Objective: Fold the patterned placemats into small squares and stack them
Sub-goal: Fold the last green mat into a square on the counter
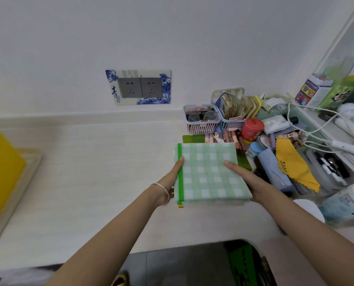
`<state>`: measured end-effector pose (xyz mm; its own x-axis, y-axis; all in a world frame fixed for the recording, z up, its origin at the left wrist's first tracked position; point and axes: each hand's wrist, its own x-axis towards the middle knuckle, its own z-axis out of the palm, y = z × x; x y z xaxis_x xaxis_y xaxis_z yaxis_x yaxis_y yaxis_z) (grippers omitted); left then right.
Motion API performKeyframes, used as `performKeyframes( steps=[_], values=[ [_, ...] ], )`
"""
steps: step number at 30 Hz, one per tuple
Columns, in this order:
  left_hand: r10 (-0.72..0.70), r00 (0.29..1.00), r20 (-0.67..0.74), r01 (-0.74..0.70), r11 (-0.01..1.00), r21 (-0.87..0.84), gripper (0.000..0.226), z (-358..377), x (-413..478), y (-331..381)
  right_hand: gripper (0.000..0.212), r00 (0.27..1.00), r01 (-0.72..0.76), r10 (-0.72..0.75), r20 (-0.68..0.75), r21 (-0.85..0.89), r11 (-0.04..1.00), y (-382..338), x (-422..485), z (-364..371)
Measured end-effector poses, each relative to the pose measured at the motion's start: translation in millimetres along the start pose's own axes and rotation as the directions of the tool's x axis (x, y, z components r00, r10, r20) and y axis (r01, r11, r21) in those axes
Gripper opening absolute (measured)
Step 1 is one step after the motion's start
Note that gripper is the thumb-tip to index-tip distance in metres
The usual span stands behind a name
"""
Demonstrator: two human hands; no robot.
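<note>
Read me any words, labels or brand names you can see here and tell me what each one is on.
"青": large dark character on the left of the socket surround; the smaller characters beside it are too blurred.
"Kilala", uncertain: seen upside down on the bottle; its fine print is unreadable.
Yellow cloth: dark print, too small.
Red tin and colourful box: print blurred.

The socket surround (138,87) bears the character "青".
</note>
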<state>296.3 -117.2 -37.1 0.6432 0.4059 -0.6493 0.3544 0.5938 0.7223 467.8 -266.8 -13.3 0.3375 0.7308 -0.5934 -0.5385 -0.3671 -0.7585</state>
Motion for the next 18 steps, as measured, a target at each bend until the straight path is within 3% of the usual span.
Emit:
performKeyframes(
  steps=[2, 5, 8, 10, 13, 18],
  values=[
    [0.031, 0.999, -0.014, -0.031, 0.999, -0.01, 0.089, -11.7, -16.1, 14.7, 0.036, 1.0, 0.024, -0.024, 0.019, -0.021, 0.999, -16.0, -5.6, 19.0],
    [0.087, 0.996, -0.019, -0.088, 0.995, -0.052, 0.062, -28.3, -45.0, 41.9, 0.043, 0.994, 0.082, -0.076, 0.081, -0.073, 0.994, -40.2, -10.0, 53.0],
    [0.16, 0.986, -0.056, -0.163, 0.985, -0.056, 0.067, -57.6, -76.3, 68.9, 0.011, 0.985, 0.168, -0.16, 0.068, -0.132, 0.977, -65.5, -18.8, 100.2],
    [0.211, 0.972, -0.108, -0.216, 0.975, -0.044, 0.078, -83.7, -98.8, 87.2, 0.025, 0.978, 0.146, -0.122, 0.172, -0.134, 0.98, -79.3, -18.1, 134.3],
    [0.297, 0.94, -0.166, -0.308, 0.95, -0.047, 0.062, -128.6, -139.3, 114.5, 0.048, 0.948, 0.167, -0.114, 0.298, -0.158, 0.973, -98.3, -11.1, 193.9],
    [0.38, 0.894, -0.237, -0.408, 0.909, -0.081, 0.044, -209.0, -213.0, 144.1, 0.046, 0.891, 0.24, -0.133, 0.434, -0.2, 0.95, -108.9, -9.9, 306.6]
  ],
)
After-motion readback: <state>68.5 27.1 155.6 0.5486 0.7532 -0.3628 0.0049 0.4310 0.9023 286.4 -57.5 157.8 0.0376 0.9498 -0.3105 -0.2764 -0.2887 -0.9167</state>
